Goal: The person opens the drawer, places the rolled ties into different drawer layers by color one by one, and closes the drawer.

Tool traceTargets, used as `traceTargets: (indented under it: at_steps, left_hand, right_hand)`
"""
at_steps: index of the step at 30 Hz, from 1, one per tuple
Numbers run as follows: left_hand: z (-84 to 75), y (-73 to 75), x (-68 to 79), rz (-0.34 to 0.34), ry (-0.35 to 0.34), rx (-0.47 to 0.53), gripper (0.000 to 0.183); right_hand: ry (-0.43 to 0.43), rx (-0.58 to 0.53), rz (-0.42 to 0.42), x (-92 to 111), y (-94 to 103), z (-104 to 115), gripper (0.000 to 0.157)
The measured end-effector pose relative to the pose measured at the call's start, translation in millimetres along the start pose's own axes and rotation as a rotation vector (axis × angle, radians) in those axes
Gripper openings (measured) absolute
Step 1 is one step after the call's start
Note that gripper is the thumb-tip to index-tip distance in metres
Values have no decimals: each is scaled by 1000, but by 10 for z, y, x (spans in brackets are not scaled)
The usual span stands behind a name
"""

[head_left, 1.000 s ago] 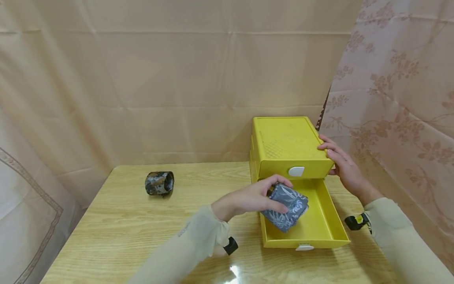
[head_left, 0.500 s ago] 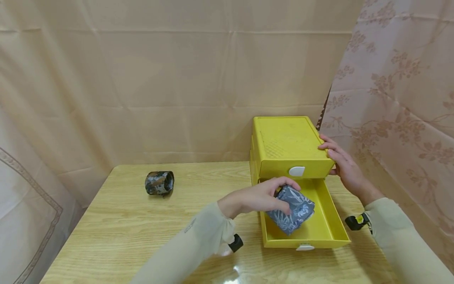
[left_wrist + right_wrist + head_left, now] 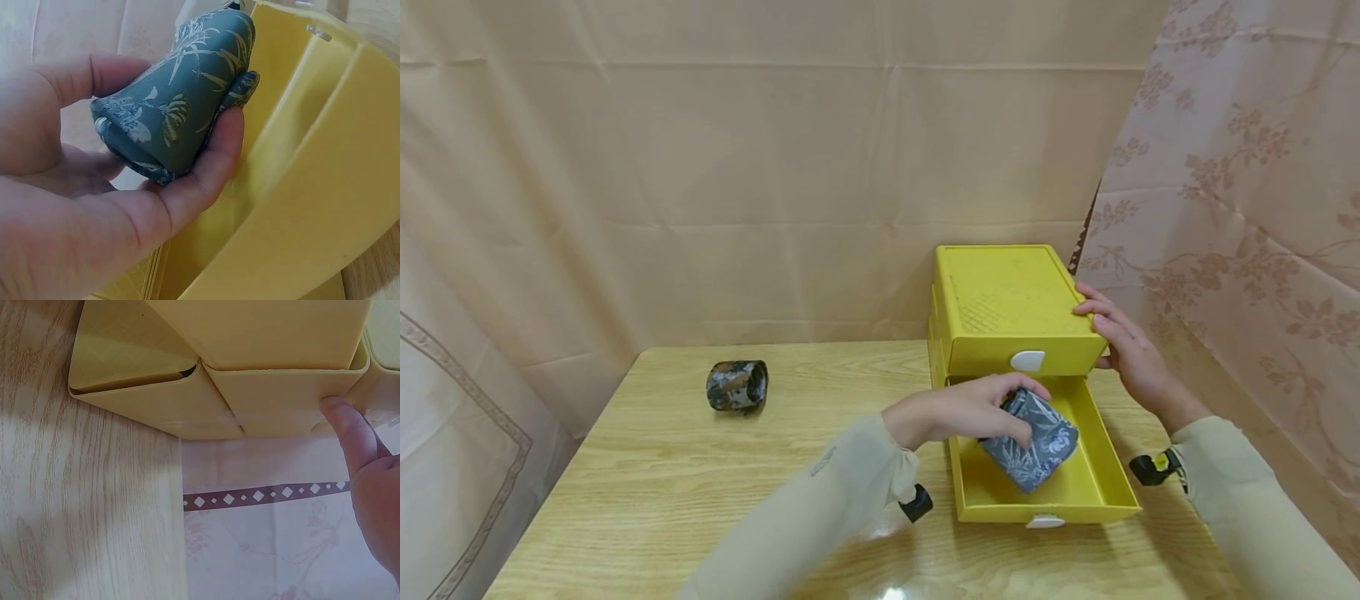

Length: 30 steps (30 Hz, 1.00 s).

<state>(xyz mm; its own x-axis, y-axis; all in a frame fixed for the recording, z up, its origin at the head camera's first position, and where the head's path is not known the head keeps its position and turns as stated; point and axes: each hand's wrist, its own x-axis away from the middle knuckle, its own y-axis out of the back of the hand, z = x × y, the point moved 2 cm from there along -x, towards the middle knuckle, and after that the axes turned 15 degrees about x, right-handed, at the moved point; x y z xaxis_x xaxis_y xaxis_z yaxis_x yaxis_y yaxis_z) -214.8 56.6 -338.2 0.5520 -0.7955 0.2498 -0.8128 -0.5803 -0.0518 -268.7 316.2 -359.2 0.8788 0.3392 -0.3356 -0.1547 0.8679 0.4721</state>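
Note:
My left hand point(image 3: 973, 410) holds a folded grey-blue cloth piece point(image 3: 1033, 442) with a pale leaf pattern, thumb on one side and fingers on the other. The cloth is over the pulled-out lower drawer point(image 3: 1086, 467) of a yellow drawer unit point(image 3: 1011, 292). In the left wrist view the cloth point(image 3: 175, 94) looks thick and rolled, beside the yellow drawer wall point(image 3: 312, 169). My right hand point(image 3: 1138, 367) rests on the right side and top edge of the unit. In the right wrist view, a finger point(image 3: 350, 431) touches the unit's side wall point(image 3: 275, 400).
A camouflage-patterned hollow roll point(image 3: 730, 387) lies on the wooden table point(image 3: 700, 492) to the left. The upper drawer, with a white pull point(image 3: 1027, 361), is closed. Beige curtain point(image 3: 760, 167) stands behind, and a flowered curtain point(image 3: 1247, 208) hangs on the right.
My left hand has moved a little to the right with the cloth, further over the drawer. My right hand, the drawer unit and the camouflage roll stay where they were.

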Motion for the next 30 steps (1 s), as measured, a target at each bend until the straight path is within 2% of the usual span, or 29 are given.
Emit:
traceTargets:
  at_steps: [10, 18, 30]
  left_hand:
    - [73, -23, -112, -73, 87, 46, 37]
    - [132, -16, -201, -100, 70, -36, 41]
    - [193, 11, -233, -119, 83, -108, 45]
  right_hand:
    - [-25, 46, -2, 0, -4, -1, 36]
    - [-25, 42, -3, 1, -3, 1, 36]
    - [-20, 33, -11, 7, 0, 2, 36]
